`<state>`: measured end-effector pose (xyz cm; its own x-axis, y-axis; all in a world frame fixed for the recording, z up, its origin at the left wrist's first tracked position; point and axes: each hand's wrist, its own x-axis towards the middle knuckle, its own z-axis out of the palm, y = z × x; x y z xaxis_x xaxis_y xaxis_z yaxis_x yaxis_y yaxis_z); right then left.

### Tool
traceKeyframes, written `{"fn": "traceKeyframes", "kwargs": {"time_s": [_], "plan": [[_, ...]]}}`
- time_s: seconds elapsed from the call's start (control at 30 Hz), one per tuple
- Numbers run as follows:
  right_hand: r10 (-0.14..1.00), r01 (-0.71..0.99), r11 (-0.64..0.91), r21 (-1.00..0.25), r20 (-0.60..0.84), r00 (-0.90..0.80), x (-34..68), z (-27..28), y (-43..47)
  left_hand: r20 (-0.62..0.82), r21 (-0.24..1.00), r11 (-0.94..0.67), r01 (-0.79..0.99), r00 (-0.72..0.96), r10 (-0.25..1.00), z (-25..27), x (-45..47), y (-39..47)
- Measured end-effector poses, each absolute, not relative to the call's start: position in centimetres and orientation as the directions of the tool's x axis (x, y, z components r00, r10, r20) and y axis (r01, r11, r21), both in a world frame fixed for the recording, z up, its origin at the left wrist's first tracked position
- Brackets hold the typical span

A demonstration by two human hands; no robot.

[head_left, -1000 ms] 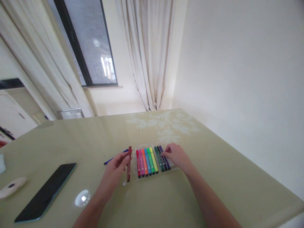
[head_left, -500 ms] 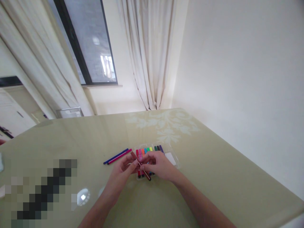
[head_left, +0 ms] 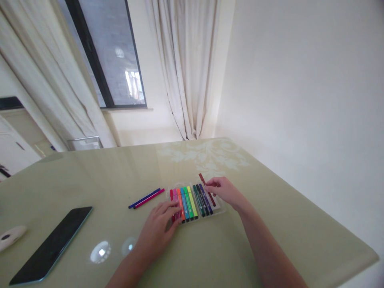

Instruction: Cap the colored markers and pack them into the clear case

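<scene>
My right hand (head_left: 225,191) pinches a dark brown-red marker (head_left: 202,178), tilted over the right end of a clear plastic case (head_left: 221,210). In that case several markers lie side by side, among them a yellow marker (head_left: 192,203), an orange marker (head_left: 181,204) and a dark green marker (head_left: 198,201). Over the case's left end rests my left hand (head_left: 158,225), fingers apart, touching the red and pink markers there and partly hiding them. A dark blue marker (head_left: 144,198) and a magenta marker (head_left: 150,197) lie together on the table, left of the case.
A dark tablet-like slab (head_left: 52,246) and a white rounded object (head_left: 12,237) are on the table (head_left: 105,176) at left. Walls, curtains (head_left: 186,68) and a window (head_left: 112,52) stand beyond its far edge.
The brown-red marker has gone from between both hands to the right end of the case, in my right hand only. My left hand has let go of it and spread over the markers.
</scene>
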<state>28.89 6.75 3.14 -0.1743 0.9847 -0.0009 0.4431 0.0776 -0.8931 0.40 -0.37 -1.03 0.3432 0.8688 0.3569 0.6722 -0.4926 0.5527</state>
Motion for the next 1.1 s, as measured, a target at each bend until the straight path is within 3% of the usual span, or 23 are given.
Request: {"fn": "traceKeyframes", "kwargs": {"time_s": [0.2, 0.7, 0.93, 1.0, 1.1], "plan": [[0.985, 0.631, -0.067, -0.773, -0.153, -0.082, 29.2, 2.3, 6.9, 0.337, 0.486, -0.493, 0.722, 0.365, 0.868, -1.3, -0.4, 0.1], [0.987, 0.879, -0.075, -0.472, -0.163, -0.003, 27.9, 2.0, 7.0, 0.350, 0.494, -0.481, 0.724, 0.341, 0.873, -1.0, -0.6, 0.4], [0.987, 0.853, -0.074, -0.517, -0.160, -0.011, 27.8, 1.6, 7.1, 0.329, 0.624, -0.375, 0.685, 0.206, 0.922, -0.6, -2.2, 1.3], [0.989, 0.844, -0.063, -0.533, -0.148, -0.020, 27.5, 1.4, 7.1, 0.329, 0.608, -0.276, 0.745, 0.079, 0.941, -0.7, -3.7, 2.0], [0.993, 0.829, -0.054, -0.556, -0.115, -0.012, 26.9, 1.2, 7.1, 0.333, 0.472, -0.113, 0.874, -0.058, 0.941, -1.2, -6.0, 2.7]]}}
